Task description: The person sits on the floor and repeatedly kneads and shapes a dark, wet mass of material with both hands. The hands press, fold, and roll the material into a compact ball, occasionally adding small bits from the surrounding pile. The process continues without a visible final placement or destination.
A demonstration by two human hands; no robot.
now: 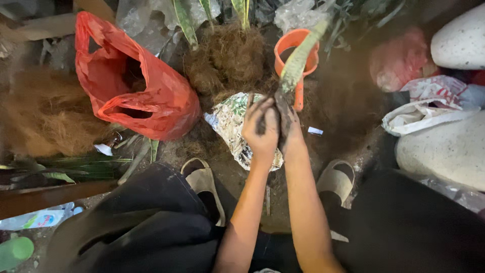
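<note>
My left hand (260, 129) and my right hand (288, 121) are pressed together around the dark, soil-covered base of a long mottled green leaf cutting (301, 55) that rises away from me. Both hands are dirty with soil. They hover over a crumpled foil-like printed bag (230, 121) lying on the ground. Just beyond stands an orange plastic scoop (298, 48) with its handle pointing toward me, next to a mound of brown coconut fibre (227, 60).
A red plastic bag (136, 86) gapes open at left, with more brown fibre (45, 111) and loose green leaves (65, 169) beside it. Pale sacks (449, 146) and white bags (424, 114) sit at right. My sandalled feet (202, 179) flank the soil-strewn ground.
</note>
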